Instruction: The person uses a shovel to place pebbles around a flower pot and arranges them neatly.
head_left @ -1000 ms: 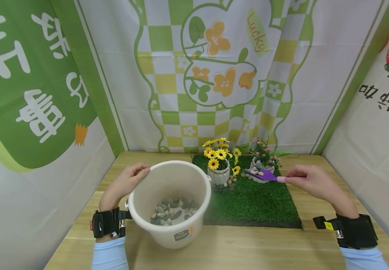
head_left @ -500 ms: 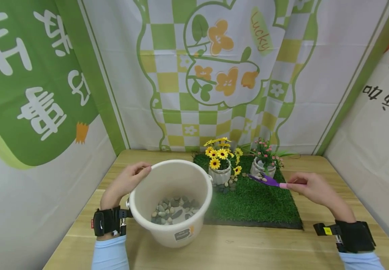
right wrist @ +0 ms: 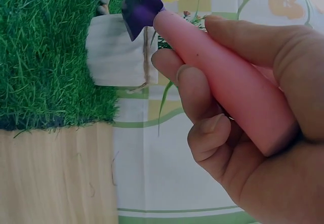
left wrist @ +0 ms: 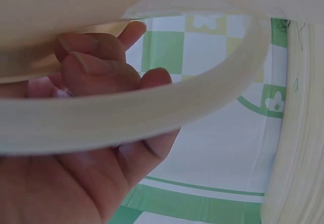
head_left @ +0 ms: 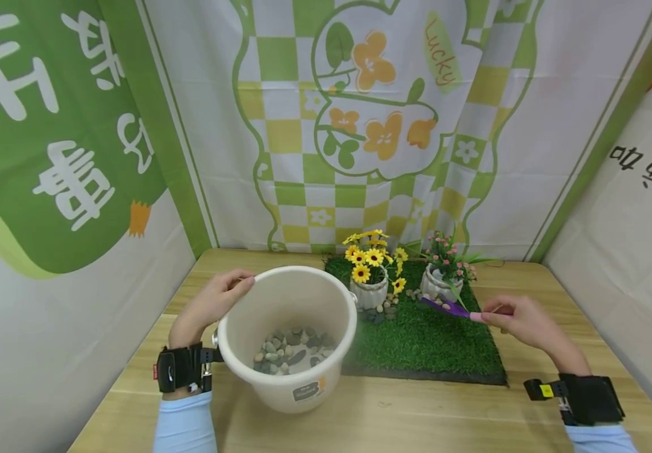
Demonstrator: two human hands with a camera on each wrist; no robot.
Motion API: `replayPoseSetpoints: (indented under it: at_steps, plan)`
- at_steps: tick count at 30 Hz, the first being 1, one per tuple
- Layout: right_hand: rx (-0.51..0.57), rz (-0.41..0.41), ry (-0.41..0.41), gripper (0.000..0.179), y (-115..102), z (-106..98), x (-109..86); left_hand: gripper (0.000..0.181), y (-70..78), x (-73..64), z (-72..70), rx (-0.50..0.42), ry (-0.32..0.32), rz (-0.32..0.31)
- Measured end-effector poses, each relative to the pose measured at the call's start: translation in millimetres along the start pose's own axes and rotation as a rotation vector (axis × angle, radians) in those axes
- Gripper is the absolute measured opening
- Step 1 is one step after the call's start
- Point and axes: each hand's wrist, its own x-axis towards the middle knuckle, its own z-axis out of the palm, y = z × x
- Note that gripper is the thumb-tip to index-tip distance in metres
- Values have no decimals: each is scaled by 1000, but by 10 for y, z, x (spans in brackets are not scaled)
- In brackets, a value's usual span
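Observation:
My left hand (head_left: 216, 304) grips the top edge of a cream bucket (head_left: 281, 393), fingers (left wrist: 101, 72) curled beside its curved white band in the left wrist view. Grey and tan pebbles (head_left: 272, 352) lie at the bottom of the bucket. In my right hand (head_left: 524, 324) is the pink handle (right wrist: 223, 77) of a small garden trowel with a purple blade (head_left: 452, 307). A few pebbles sit on the blade, which is low over the turf in front of a white pot (head_left: 438, 287) of pink flowers. Whether the blade touches the turf, I cannot tell.
The green turf mat (head_left: 422, 346) lies on a wooden table (head_left: 416, 415). To the left of the pink flowers stands a white pot (head_left: 369, 294) with yellow flowers, pebbles (head_left: 382, 310) around its base. Printed curtains (head_left: 201, 126) enclose the table at back and sides.
My right hand has moved down and slightly towards me, lowering the trowel from beside the pink-flower pot's upper part to just above the turf. My left hand keeps its hold on the bucket.

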Motion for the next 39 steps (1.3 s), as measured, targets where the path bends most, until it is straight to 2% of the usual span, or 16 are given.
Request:
replayPoseSetpoints:
  at_steps: [13,23,39]
  plan:
    - [52,53,-81,38,102,21,-12,38,1,2,-7,-3,-3,-16]
    - [159,55,-136,39,104,-22,-1,38,-43,5,5,-1,4,-1]
    - [144,65,-149,33,32,-133,-51,36,-20,-6,-4,12,4,13]
